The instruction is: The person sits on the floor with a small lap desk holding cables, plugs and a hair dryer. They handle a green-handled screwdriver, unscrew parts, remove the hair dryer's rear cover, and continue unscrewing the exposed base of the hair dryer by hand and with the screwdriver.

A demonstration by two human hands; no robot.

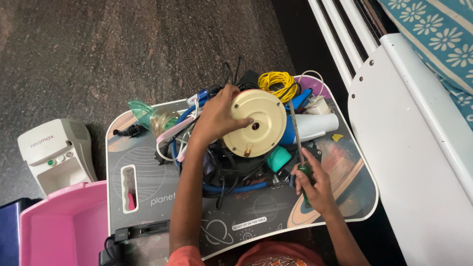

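Observation:
My left hand (217, 116) grips the edge of a round cream-coloured disc-shaped device (258, 123), holding it tilted over a heap of tangled wires and cables (231, 177). My right hand (315, 184) is closed on the green handle of a screwdriver (298, 143); its long metal shaft points up and away, beside the right edge of the disc. Both hands work over a small lap table (148, 197) printed with planets.
On the table lie a yellow wire coil (277, 81), a white-and-blue cylinder (313, 127), a teal cap (278, 158) and a green clear mask (148, 116). A white boxy machine (54, 155) and pink tub (64, 226) stand left. White furniture (409, 148) borders the right.

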